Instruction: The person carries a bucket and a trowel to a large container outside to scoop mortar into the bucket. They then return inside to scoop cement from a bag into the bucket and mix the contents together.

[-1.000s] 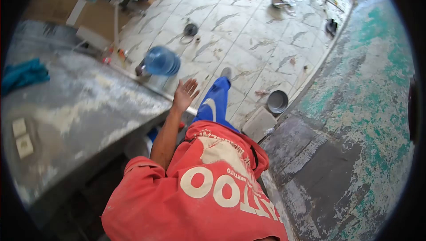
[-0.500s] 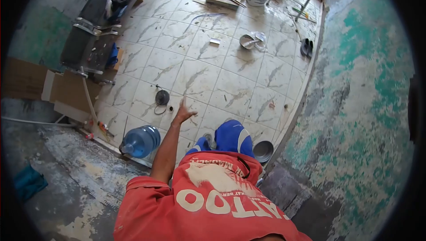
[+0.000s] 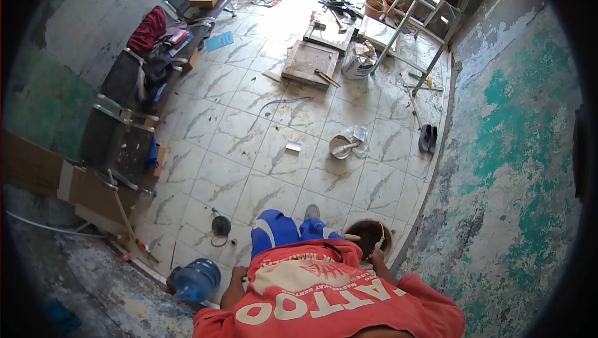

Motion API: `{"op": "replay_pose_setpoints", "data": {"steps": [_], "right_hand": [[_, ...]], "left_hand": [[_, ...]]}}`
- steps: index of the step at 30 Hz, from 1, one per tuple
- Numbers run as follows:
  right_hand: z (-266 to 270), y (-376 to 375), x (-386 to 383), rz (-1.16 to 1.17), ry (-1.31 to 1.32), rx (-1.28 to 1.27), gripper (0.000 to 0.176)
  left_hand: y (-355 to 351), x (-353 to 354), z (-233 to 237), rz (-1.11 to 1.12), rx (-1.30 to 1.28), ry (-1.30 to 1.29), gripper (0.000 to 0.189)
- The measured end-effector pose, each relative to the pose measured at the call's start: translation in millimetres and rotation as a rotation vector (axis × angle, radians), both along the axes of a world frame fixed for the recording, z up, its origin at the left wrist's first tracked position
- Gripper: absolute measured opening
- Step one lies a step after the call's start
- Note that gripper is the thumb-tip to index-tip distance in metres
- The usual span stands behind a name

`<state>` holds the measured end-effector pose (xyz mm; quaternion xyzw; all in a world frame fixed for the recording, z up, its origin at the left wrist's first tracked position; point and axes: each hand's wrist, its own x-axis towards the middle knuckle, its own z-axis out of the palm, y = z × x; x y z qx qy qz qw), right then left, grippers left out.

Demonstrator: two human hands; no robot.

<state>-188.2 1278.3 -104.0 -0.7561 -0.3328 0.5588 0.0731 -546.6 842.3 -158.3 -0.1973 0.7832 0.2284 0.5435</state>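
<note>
two containers flank the hands: a blue jug just left of the left hand, and a round bucket, brown inside, a pale stick over its left edge. the right hand grips a handle at its near rim; whether the left is open, i can't tell.

The shirt is red with cream lettering. Just ahead of the shirt, the trousers are blue with pale stripes; beyond, white floor tiles carry grey veins. Left of the shirt, the jug is translucent blue; right of it, the wall is mottled green, grey and off-white, and the bucket brown inside.
</note>
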Motion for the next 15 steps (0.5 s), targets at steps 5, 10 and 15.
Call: {"op": "replay_pose_setpoints", "data": {"steps": [5, 10, 15], "right_hand": [[-25.5, 129.4, -72.7, 0.127, -0.100, 0.263, 0.046], [-75.3, 236.9, -136.3, 0.377, -0.346, 0.493, 0.050], [7.2, 259.4, -296.6, 0.436, -0.546, 0.437, 0.062]], "left_hand": [[48.2, -30.3, 6.1, 0.229, -0.016, -0.034, 0.033], [131.2, -149.0, -25.7, 0.246, 0.041, -0.001, 0.029], [191.9, -336.3, -41.3, 0.131, 0.088, 0.053, 0.026]]}}
